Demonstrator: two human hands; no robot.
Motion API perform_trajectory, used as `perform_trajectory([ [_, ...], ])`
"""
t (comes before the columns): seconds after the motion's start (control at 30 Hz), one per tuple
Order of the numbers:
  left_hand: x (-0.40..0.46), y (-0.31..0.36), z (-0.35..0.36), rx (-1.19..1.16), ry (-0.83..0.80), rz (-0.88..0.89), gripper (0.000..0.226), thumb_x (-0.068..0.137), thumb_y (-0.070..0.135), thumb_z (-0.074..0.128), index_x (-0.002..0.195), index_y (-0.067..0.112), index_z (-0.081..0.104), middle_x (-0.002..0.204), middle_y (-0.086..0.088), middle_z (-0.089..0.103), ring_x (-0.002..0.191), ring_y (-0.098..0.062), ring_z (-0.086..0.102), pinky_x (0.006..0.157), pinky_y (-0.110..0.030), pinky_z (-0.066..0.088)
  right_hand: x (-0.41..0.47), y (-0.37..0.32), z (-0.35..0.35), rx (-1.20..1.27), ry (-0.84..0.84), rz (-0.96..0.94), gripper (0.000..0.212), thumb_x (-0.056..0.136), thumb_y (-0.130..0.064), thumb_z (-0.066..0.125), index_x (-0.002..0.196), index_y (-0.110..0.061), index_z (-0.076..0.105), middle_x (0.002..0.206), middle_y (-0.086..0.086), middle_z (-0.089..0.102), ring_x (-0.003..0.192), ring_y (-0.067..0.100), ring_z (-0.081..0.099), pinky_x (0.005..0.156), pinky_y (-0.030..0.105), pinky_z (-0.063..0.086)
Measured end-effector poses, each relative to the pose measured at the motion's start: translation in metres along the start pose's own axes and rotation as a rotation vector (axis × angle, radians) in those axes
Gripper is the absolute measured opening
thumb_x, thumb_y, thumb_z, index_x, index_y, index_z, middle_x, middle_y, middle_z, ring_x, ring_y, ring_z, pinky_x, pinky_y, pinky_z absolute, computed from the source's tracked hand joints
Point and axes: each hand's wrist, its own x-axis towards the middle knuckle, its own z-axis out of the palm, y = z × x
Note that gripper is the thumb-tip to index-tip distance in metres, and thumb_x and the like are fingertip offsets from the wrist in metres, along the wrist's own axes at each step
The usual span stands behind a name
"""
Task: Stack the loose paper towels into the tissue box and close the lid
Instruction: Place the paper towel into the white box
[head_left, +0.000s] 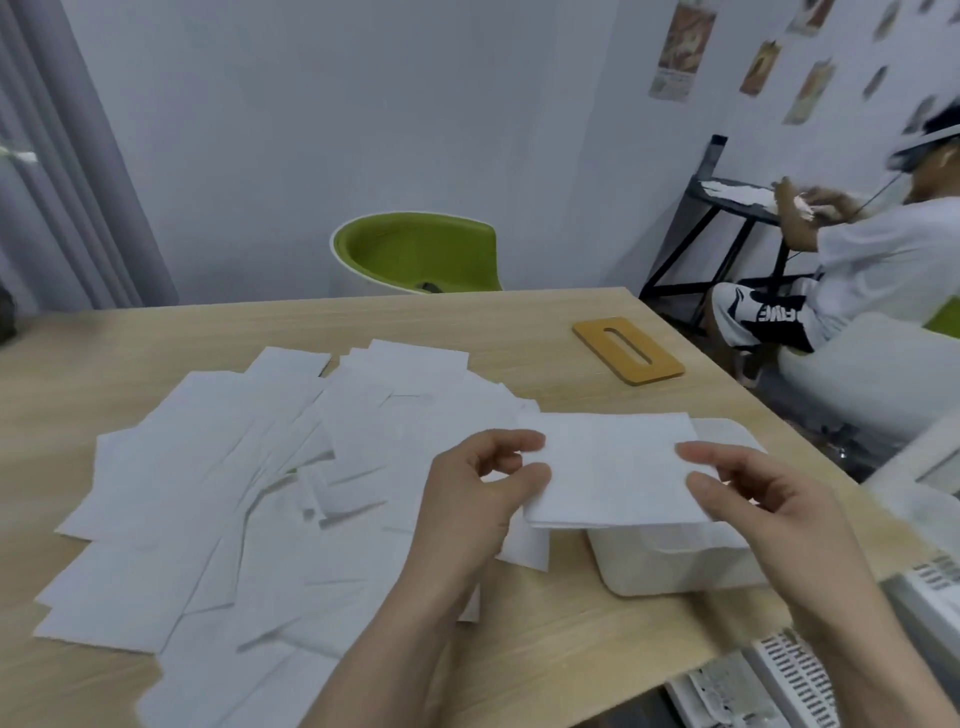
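A small stack of folded white paper towels (613, 467) hangs just above the open white tissue box (675, 566) at the table's right edge. My left hand (483, 499) pinches the stack's left end and my right hand (748, 499) pinches its right end. Several loose paper towels (218, 493) lie spread over the left and middle of the wooden table (545, 322). The box's wooden lid (628, 349), with a slot in it, lies flat at the far right of the table, apart from the box.
A green chair (415, 254) stands behind the table's far edge. Another person (857, 270) sits at the right beside a black rack. White slotted crates (795, 680) sit low at the right, beyond the table's edge.
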Motion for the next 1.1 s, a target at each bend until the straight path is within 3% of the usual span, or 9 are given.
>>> perform_trajectory([
  [0.07, 0.008, -0.001, 0.022, 0.037, -0.079, -0.001, 0.019, 0.081, 0.011, 0.073, 0.088, 0.028, 0.076, 0.071, 0.017, 0.059, 0.043, 0.004, 0.047, 0.042, -0.007, 0.03, 0.007, 0.009, -0.022, -0.024, 0.037, 0.028, 0.024, 0.082, -0.008, 0.07, 0.089, -0.03, 0.077, 0.07, -0.004, 0.053, 0.066, 0.012, 0.048, 0.075, 0.031, 0.042],
  [0.23, 0.028, -0.005, 0.068, 0.212, -0.181, 0.006, 0.016, 0.082, 0.013, 0.073, 0.09, 0.027, 0.076, 0.074, 0.018, 0.062, 0.071, 0.011, 0.058, 0.062, -0.003, 0.039, 0.023, 0.03, -0.059, -0.151, 0.074, 0.058, 0.025, 0.082, -0.007, 0.07, 0.087, -0.031, 0.076, 0.068, -0.007, 0.058, 0.054, 0.0, 0.047, 0.056, 0.005, 0.04],
  [0.33, 0.033, -0.006, 0.087, 0.378, -0.222, 0.018, 0.015, 0.083, 0.017, 0.07, 0.085, 0.031, 0.076, 0.078, 0.024, 0.067, 0.083, 0.004, 0.063, 0.075, -0.017, 0.049, 0.032, 0.039, -0.065, -0.245, 0.043, 0.081, 0.025, 0.083, -0.009, 0.07, 0.086, -0.034, 0.075, 0.066, -0.005, 0.06, 0.052, -0.002, 0.047, 0.057, 0.015, 0.041],
  [0.4, 0.034, -0.006, 0.095, 0.583, -0.215, 0.063, 0.014, 0.085, 0.022, 0.067, 0.084, 0.033, 0.076, 0.076, 0.024, 0.067, 0.083, 0.001, 0.063, 0.073, -0.022, 0.05, 0.039, 0.043, -0.067, -0.292, 0.021, 0.083, 0.027, 0.082, -0.011, 0.071, 0.082, -0.037, 0.074, 0.065, -0.006, 0.063, 0.053, -0.002, 0.048, 0.064, 0.022, 0.041],
  [0.53, 0.037, -0.008, 0.102, 1.001, -0.16, 0.218, 0.017, 0.087, 0.024, 0.057, 0.081, 0.025, 0.073, 0.088, 0.005, 0.073, 0.084, -0.014, 0.065, 0.07, -0.031, 0.051, 0.046, 0.049, -0.065, -0.458, -0.023, 0.012, 0.029, 0.081, -0.021, 0.071, 0.075, -0.049, 0.068, 0.061, -0.017, 0.063, 0.072, 0.004, 0.051, 0.089, 0.038, 0.035],
  [0.67, 0.038, -0.017, 0.105, 1.187, -0.267, 0.277, 0.021, 0.091, 0.031, 0.055, 0.091, 0.022, 0.074, 0.091, 0.004, 0.072, 0.086, -0.018, 0.064, 0.071, -0.031, 0.05, 0.048, 0.051, -0.061, -0.781, -0.026, -0.094, 0.016, 0.087, -0.033, 0.063, 0.084, -0.048, 0.068, 0.072, -0.02, 0.056, 0.091, 0.012, 0.041, 0.074, 0.03, 0.014],
  [0.83, 0.043, -0.021, 0.105, 1.298, -0.334, 0.29, 0.034, 0.094, 0.039, 0.048, 0.082, 0.017, 0.071, 0.081, -0.001, 0.07, 0.079, -0.023, 0.062, 0.058, -0.03, 0.037, 0.055, 0.05, -0.059, -1.244, -0.151, -0.174, 0.024, 0.092, -0.033, 0.047, 0.09, -0.033, 0.071, 0.088, -0.013, 0.071, 0.077, 0.005, 0.047, 0.068, 0.033, 0.01],
  [0.93, 0.042, -0.021, 0.105, 1.317, -0.325, 0.327, 0.035, 0.097, 0.041, 0.043, 0.089, 0.021, 0.071, 0.088, 0.003, 0.069, 0.082, -0.022, 0.061, 0.061, -0.03, 0.037, 0.056, 0.046, -0.056, -1.311, -0.178, -0.157, 0.025, 0.093, -0.035, 0.045, 0.099, -0.036, 0.069, 0.094, -0.015, 0.072, 0.069, 0.007, 0.04, 0.068, 0.033, 0.009],
  [1.1, 0.037, -0.018, 0.101, 1.395, -0.22, 0.455, 0.035, 0.101, 0.043, 0.032, 0.111, 0.025, 0.06, 0.117, 0.004, 0.052, 0.088, -0.026, 0.063, 0.061, -0.031, 0.033, 0.047, 0.039, -0.061, -1.289, -0.083, -0.147, 0.025, 0.094, -0.042, 0.043, 0.105, -0.041, 0.065, 0.1, -0.016, 0.068, 0.087, 0.004, 0.055, 0.073, 0.032, 0.013],
])
